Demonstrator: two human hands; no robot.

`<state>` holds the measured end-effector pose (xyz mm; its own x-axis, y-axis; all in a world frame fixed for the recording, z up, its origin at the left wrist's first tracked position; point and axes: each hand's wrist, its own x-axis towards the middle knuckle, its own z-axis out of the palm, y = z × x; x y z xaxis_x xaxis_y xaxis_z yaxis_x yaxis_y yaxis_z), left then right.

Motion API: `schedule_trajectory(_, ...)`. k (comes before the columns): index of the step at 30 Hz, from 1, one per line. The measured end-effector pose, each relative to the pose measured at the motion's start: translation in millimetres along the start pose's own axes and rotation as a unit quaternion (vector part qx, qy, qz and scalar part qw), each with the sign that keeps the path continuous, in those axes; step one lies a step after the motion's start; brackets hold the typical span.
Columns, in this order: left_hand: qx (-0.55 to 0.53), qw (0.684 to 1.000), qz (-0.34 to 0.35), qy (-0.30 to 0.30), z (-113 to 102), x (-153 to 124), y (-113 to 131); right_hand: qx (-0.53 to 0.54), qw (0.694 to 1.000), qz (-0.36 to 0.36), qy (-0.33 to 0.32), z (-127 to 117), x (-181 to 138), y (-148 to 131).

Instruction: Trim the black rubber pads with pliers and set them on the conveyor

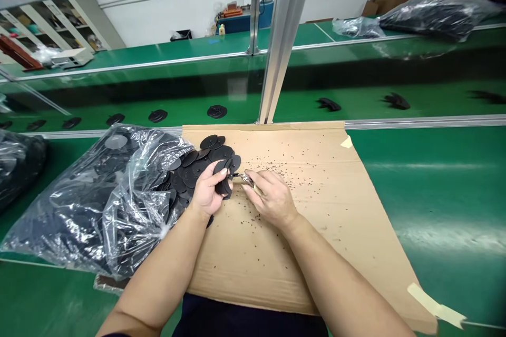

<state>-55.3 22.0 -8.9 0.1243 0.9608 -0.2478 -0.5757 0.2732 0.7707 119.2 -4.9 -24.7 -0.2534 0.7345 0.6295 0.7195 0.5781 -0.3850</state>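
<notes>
My left hand (208,189) is closed on a black flat disc (222,176), holding it upright over a sheet of cardboard (316,205). My right hand (269,197) is closed on a small metal tool (245,178) whose tip meets the disc's edge. Just behind the hands lies a loose pile of black discs (205,160), spilling from an open clear plastic bag (98,200) to the left. Small dark trimmings (284,168) are scattered over the cardboard.
The cardboard lies on a green bench (443,195). Beyond it runs a green conveyor (356,95) carrying single black discs (217,111), with an aluminium post (282,37) rising at its near edge. More bagged black parts (435,13) sit at the far right.
</notes>
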Motion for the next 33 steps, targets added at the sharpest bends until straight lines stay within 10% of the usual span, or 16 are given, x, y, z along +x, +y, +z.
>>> schedule_trajectory(18, 0.017, 1.000, -0.010, 0.015, 3.8, 0.3, 0.0, 0.000, 0.997, 0.031, -0.071, -0.1, -0.6, 0.6)
schedule_trajectory(33, -0.030, 0.999, 0.015, 0.033, -0.7, 4.0, 1.6, 0.126, 0.982, 0.138, 0.001, 0.1, -1.9, -3.3)
